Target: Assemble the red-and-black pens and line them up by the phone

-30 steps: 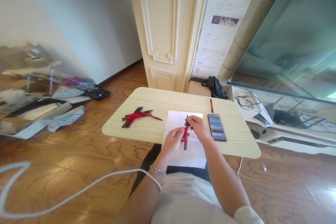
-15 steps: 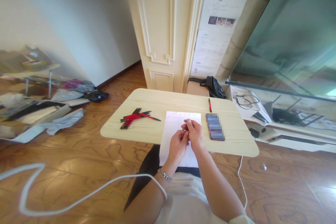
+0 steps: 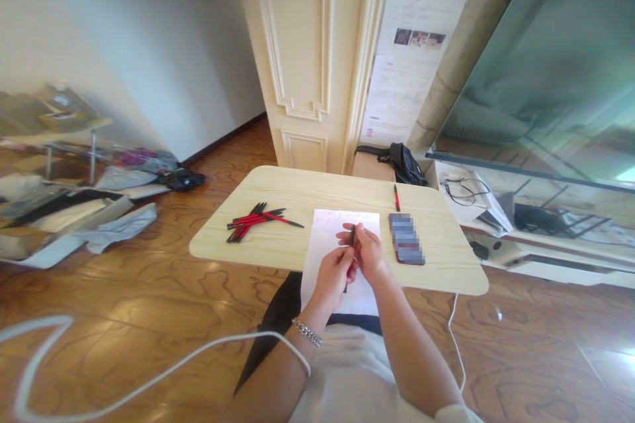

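A pen [image 3: 352, 236] with a black end stands nearly upright between my hands, over a white sheet of paper [image 3: 317, 277]. My left hand [image 3: 335, 272] pinches its middle, and its dark lower end shows beneath the fingers. Against the upper part, my right hand [image 3: 370, 254] has its thumb beside the pen and its fingers reaching behind it. Some of the pen's red barrel is covered by fingers. Left of the paper lies a crossed pile of several red and black pens [image 3: 258, 219]. One more red and black pen [image 3: 396, 198] rests at the right rear.
A phone [image 3: 407, 239] with a blurred screen lies right of the paper on the pale wooden table [image 3: 223, 238]. A white cable [image 3: 198, 353] crosses near my left forearm. Behind the table sits a black bag [image 3: 407, 164]; boxes and bags [image 3: 74, 211] lie on the floor at left.
The pen, mostly hidden in my fingers before, now shows its black upper end and its lower end. My right fingers have straightened out, and my left hand sits slightly lower.
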Tool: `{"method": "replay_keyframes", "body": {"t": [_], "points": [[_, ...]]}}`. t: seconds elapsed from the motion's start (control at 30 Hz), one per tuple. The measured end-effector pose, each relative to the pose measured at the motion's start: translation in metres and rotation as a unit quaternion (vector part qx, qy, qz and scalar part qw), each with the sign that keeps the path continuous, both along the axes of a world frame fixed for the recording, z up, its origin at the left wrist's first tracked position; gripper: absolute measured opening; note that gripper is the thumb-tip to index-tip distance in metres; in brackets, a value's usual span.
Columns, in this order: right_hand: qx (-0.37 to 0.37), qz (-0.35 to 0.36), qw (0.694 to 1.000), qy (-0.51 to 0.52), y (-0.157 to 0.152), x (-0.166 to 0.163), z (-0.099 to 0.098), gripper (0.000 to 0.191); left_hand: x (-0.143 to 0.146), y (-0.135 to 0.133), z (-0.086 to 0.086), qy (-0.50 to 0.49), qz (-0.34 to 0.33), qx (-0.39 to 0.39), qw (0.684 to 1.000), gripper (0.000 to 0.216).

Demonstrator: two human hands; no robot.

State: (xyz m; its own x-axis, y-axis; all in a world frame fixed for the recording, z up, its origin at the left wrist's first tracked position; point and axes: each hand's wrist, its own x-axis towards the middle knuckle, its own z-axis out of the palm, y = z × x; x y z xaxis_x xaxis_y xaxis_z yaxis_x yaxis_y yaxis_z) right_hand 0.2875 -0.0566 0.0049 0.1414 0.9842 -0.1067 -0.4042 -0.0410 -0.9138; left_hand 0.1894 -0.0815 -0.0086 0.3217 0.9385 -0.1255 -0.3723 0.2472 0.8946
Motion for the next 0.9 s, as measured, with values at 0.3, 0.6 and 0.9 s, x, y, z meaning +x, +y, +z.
{"method": "replay_keyframes", "body": {"t": [0.3, 0.6, 0.9], "points": [[-0.014, 0.012, 1.0, -0.004, 0.0, 0.006, -0.006, 0.036, 0.0, 0.001, -0.007, 0.009, 0.0, -0.018, 1.0, 0.041], [-0.011, -0.04, 0.995, -0.095, 0.002, 0.008, -0.006, 0.036, -0.002, -0.001, -0.005, 0.029, 0.003, 0.001, 1.0, 0.035], [-0.015, 0.025, 1.0, -0.005, 0.002, 0.012, -0.007, 0.04, -0.001, -0.002, -0.007, 0.014, -0.001, -0.004, 1.0, 0.035]]}}
